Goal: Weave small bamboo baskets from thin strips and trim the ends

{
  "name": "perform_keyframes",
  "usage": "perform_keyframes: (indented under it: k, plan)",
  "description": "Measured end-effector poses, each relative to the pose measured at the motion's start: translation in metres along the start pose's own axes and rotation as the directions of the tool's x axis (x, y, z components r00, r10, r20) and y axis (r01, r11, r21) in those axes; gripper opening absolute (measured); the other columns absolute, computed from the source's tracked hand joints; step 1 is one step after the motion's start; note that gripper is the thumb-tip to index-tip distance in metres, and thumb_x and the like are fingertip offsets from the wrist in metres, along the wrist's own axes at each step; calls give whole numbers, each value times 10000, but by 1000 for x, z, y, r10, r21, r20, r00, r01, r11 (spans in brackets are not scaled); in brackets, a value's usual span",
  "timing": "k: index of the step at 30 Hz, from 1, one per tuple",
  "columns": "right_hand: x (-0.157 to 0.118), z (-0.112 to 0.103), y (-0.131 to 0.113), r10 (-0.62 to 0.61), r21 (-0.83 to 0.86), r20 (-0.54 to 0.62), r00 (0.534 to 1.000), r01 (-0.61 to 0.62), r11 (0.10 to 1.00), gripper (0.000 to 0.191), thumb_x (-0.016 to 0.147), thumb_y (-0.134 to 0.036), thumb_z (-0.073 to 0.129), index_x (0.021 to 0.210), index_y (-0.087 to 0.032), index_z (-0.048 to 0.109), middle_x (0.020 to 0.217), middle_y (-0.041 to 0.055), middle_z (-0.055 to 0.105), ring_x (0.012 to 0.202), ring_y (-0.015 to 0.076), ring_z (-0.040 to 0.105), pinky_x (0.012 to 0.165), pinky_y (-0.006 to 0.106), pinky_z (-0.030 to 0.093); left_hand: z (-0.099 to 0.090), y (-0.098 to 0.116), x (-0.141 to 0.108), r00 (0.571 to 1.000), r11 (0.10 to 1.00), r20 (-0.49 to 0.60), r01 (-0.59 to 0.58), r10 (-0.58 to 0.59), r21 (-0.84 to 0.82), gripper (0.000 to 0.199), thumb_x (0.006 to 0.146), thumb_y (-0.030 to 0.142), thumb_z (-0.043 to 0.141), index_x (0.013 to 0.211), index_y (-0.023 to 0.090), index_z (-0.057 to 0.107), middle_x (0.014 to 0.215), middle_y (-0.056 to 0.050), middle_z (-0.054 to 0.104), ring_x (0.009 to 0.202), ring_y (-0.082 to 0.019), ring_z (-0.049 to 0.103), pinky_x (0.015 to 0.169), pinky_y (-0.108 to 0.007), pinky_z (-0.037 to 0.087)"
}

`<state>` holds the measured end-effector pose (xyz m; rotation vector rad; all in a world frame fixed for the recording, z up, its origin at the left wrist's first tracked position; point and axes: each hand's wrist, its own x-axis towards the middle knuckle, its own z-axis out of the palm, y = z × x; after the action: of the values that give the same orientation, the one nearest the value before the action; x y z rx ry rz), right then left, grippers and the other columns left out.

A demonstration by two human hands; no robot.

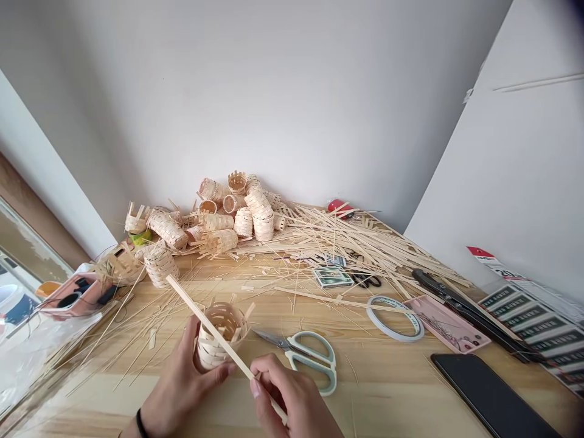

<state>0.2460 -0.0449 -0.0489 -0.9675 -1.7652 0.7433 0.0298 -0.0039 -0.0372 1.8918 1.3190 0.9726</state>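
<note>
Basket (212,354) in left hand (189,374), "20" label (510,273)

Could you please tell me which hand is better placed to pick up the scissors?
Probably the right hand: the scissors lie just beyond it, handles nearest, though it holds a thin strip. The left hand is farther off, holding a small basket.

1. Phone (495,395), lower right: cut off by bottom edge.
2. Left hand (185,380), lower center: fingertips hidden behind woven cup (210,354).
3. Flat strip (205,322): partly covered by right hand (292,395).
4. Printed sheet (533,322), right edge: cut off; small lettering illegible from here.
</note>
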Motion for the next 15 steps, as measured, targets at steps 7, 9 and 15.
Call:
perform_keyframes:
  k: [7, 9, 15]
  plan:
    - [-1, -1, -2, -10, 106, -14, 1000, 11, 994, 155, 1056, -326, 418, 977, -238, 519, 575, -80, 362, 472, 110, 343, 441, 224, 239, 5, 8, -9, 953, 920, -182, -166, 242, 356, 698, 838, 493, 803, 1396, 253, 460, 1249, -132, 604, 1062, -331, 708, 845, -481, 639]
    - [-1, 0, -3, 2, 119, -31, 1000, 2, 993, 146, 1056, -327, 421, 978, -239, 509, 567, -85, 353, 464, 111, 337, 442, 226, 242, 5, 8, -10, 935, 883, -191, -194, 298, 428, 715, 857, 497, 784, 1427, 245, 433, 1258, -141, 582, 1085, -339, 696, 836, -484, 640]
    - [-3, 5, 1, 21, 120, -35, 999, -17, 993, 151, 1068, -352, 432, 1006, -241, 512, 566, -88, 359, 464, 110, 343, 447, 232, 233, 4, 10, -14, 927, 838, -187, -192, 326, 510, 705, 893, 482, 746, 1462, 244, 404, 1286, -148, 549, 1079, -318, 694, 826, -463, 641]
